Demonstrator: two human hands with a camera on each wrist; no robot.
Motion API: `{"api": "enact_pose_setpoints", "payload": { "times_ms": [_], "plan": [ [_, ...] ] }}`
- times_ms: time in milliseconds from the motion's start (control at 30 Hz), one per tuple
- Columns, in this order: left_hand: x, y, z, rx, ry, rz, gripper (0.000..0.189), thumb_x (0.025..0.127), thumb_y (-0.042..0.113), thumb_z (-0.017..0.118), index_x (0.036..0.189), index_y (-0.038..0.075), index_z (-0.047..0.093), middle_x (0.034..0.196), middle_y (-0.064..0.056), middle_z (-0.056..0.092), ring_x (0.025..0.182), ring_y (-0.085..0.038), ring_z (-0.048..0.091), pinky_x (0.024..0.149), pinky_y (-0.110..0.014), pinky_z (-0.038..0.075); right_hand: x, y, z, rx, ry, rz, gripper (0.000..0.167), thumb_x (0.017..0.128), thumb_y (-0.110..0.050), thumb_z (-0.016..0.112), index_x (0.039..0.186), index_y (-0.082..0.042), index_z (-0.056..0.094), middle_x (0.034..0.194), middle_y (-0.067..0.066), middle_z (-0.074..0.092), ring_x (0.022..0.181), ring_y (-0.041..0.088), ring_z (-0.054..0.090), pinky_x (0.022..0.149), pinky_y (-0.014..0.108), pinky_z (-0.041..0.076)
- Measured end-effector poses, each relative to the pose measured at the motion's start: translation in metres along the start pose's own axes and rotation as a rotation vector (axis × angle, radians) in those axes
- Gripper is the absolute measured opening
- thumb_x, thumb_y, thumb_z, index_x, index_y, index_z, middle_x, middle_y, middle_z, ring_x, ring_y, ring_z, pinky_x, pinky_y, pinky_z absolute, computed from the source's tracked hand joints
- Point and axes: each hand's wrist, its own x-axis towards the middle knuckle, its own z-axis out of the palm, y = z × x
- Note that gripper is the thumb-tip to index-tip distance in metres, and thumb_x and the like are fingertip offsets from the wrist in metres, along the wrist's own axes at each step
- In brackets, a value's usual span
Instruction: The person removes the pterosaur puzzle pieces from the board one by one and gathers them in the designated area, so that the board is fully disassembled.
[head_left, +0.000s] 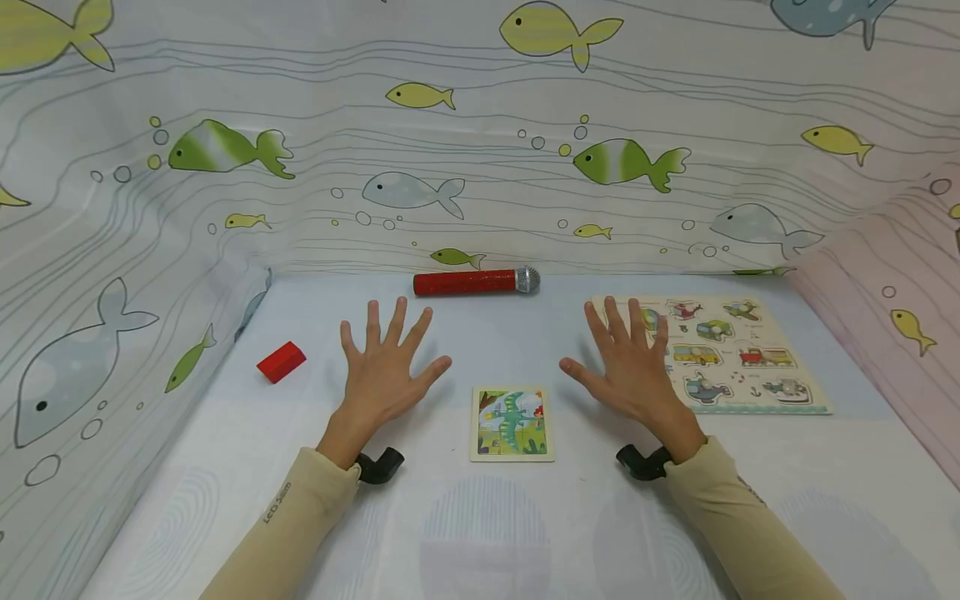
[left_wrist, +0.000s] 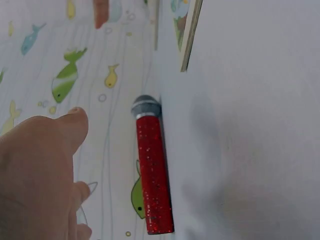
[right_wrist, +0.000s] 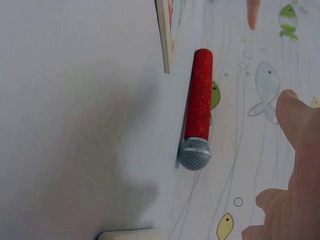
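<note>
My left hand [head_left: 381, 375] is held with fingers spread and holds nothing, between a red block [head_left: 282, 362] and a small dinosaur picture puzzle [head_left: 512, 423]. Fingers also spread, my right hand [head_left: 633, 375] holds nothing; in the head view it overlaps the left edge of a larger vehicle puzzle board [head_left: 750, 358]. The small puzzle lies flat between the two hands, its picture showing a teal dinosaur in a pale frame. Beyond the hands lies a glittery red microphone [head_left: 476, 282] with a silver head, seen also in the left wrist view [left_wrist: 154, 170] and the right wrist view [right_wrist: 200, 100].
A pale cloth covers the table [head_left: 495, 533]. Behind it and at the sides hangs a fish-patterned curtain [head_left: 480, 142], and the microphone lies close to its foot. A black wrist camera [head_left: 380, 465] sits at the left cuff, another [head_left: 641, 462] at the right cuff.
</note>
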Motion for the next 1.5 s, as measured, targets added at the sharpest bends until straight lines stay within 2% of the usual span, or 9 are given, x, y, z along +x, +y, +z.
{"api": "enact_pose_setpoints", "payload": {
  "times_ms": [333, 600, 733, 867, 1000, 1133, 1300, 1500],
  "plan": [
    [-0.001, 0.004, 0.004, -0.015, 0.009, 0.055, 0.082, 0.094, 0.074, 0.044, 0.163, 0.034, 0.023, 0.173, -0.008, 0.009, 0.158, -0.046, -0.002, 0.115, -0.075, -0.007, 0.001, -0.007, 0.006, 0.059, -0.020, -0.061, 0.092, 0.095, -0.070, 0.049, 0.165, -0.021, 0.014, 0.172, 0.015, 0.009, 0.159, 0.042, -0.003, 0.118, 0.072, -0.010],
    [-0.004, 0.010, 0.007, -0.023, -0.045, 0.080, 0.082, 0.093, 0.075, 0.044, 0.162, 0.035, 0.025, 0.173, -0.006, 0.009, 0.159, -0.044, -0.006, 0.115, -0.074, -0.009, -0.001, -0.015, 0.011, 0.088, -0.078, -0.142, 0.089, 0.095, -0.066, 0.053, 0.165, -0.027, 0.015, 0.173, 0.009, 0.010, 0.160, 0.039, -0.002, 0.119, 0.070, -0.008],
    [-0.006, 0.015, 0.011, -0.016, -0.110, 0.097, 0.083, 0.092, 0.077, 0.044, 0.161, 0.037, 0.027, 0.173, -0.005, 0.010, 0.159, -0.042, -0.006, 0.115, -0.074, -0.009, -0.003, -0.019, 0.016, 0.089, -0.116, -0.202, 0.090, 0.093, -0.065, 0.059, 0.164, -0.025, 0.022, 0.171, 0.011, 0.020, 0.160, 0.040, 0.004, 0.119, 0.072, -0.006],
    [-0.008, 0.020, 0.017, -0.011, -0.203, 0.154, 0.085, 0.088, 0.079, 0.049, 0.160, 0.038, 0.031, 0.173, -0.004, 0.015, 0.159, -0.042, 0.000, 0.116, -0.076, -0.002, -0.004, -0.025, 0.021, 0.128, -0.171, -0.269, 0.090, 0.088, -0.063, 0.068, 0.161, -0.024, 0.032, 0.168, 0.012, 0.029, 0.158, 0.041, 0.013, 0.118, 0.073, -0.001],
    [-0.011, 0.025, 0.023, -0.041, -0.314, 0.215, 0.095, 0.081, 0.083, 0.056, 0.160, 0.038, 0.029, 0.172, -0.004, 0.017, 0.159, -0.043, 0.004, 0.116, -0.077, 0.002, -0.004, -0.031, 0.024, 0.168, -0.209, -0.326, 0.087, 0.083, -0.062, 0.074, 0.155, -0.023, 0.045, 0.162, 0.012, 0.040, 0.154, 0.040, 0.025, 0.118, 0.072, 0.007],
    [-0.014, 0.027, 0.029, -0.088, -0.406, 0.242, 0.109, 0.071, 0.088, 0.062, 0.161, 0.041, 0.024, 0.173, -0.003, 0.013, 0.159, -0.044, 0.002, 0.115, -0.078, 0.003, -0.004, -0.035, 0.024, 0.186, -0.244, -0.357, 0.086, 0.078, -0.063, 0.079, 0.149, -0.022, 0.052, 0.152, 0.011, 0.049, 0.144, 0.036, 0.037, 0.117, 0.069, 0.016],
    [-0.016, 0.028, 0.030, -0.135, -0.437, 0.264, 0.121, 0.062, 0.088, 0.071, 0.162, 0.042, 0.021, 0.174, -0.004, 0.009, 0.159, -0.044, -0.002, 0.115, -0.078, 0.002, -0.005, -0.038, 0.025, 0.182, -0.288, -0.377, 0.091, 0.071, -0.065, 0.083, 0.147, -0.023, 0.055, 0.141, 0.007, 0.055, 0.135, 0.032, 0.043, 0.114, 0.064, 0.024],
    [-0.014, 0.024, 0.032, -0.117, -0.421, 0.307, 0.113, 0.069, 0.086, 0.067, 0.162, 0.040, 0.023, 0.174, -0.004, 0.009, 0.159, -0.044, -0.001, 0.115, -0.079, 0.003, -0.005, -0.039, 0.027, 0.165, -0.296, -0.398, 0.095, 0.066, -0.065, 0.086, 0.146, -0.023, 0.056, 0.138, 0.007, 0.055, 0.130, 0.030, 0.044, 0.111, 0.061, 0.027]
  ]
}}
